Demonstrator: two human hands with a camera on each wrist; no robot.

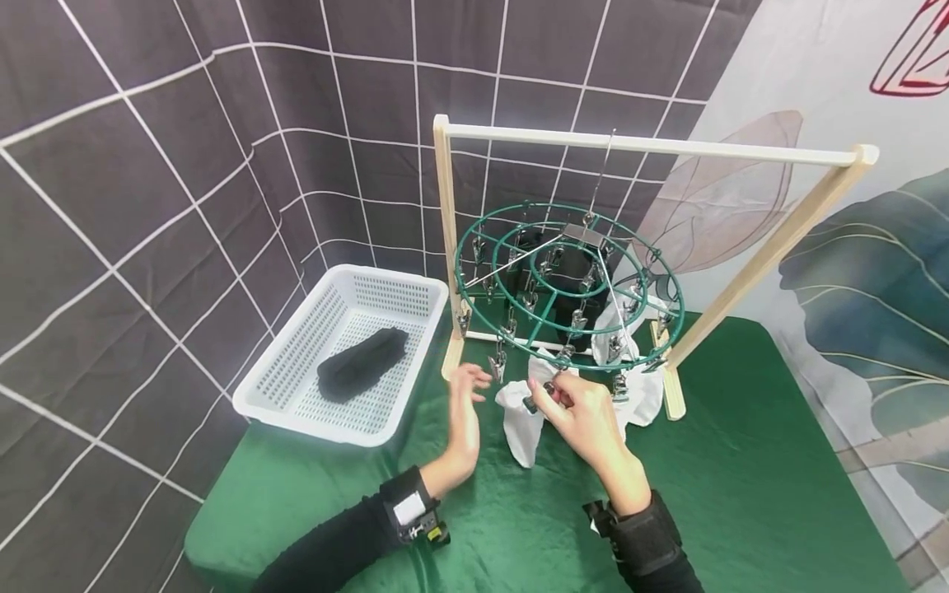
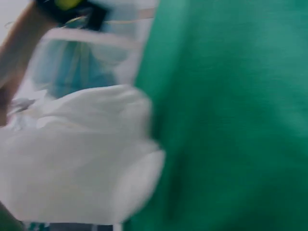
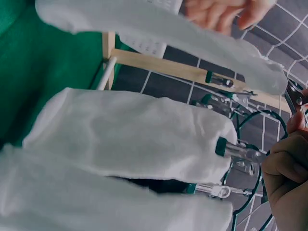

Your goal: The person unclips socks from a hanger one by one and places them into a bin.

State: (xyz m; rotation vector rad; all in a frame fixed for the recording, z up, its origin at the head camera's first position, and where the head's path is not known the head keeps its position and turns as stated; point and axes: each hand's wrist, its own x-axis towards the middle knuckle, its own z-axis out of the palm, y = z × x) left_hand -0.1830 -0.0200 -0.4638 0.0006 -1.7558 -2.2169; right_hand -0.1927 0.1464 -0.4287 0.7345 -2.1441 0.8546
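A plain white sock [image 1: 523, 430] — long, limp — hangs with one end at a metal clip [image 3: 294, 97], beneath the round green hanger [image 1: 549, 308].

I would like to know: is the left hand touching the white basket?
Apart: the head view shows green cloth between the left hand and the white basket.

The socks [image 3: 130, 132] are white, the rack [image 1: 544, 313] green, its clips [image 3: 245, 153] silvery with green tips. The basket [image 1: 326, 432] is white, the bundle [image 1: 362, 366] black. The tablecloth [image 1: 741, 486] is plain green, the wall [image 1: 378, 95] grey, white-gridded.
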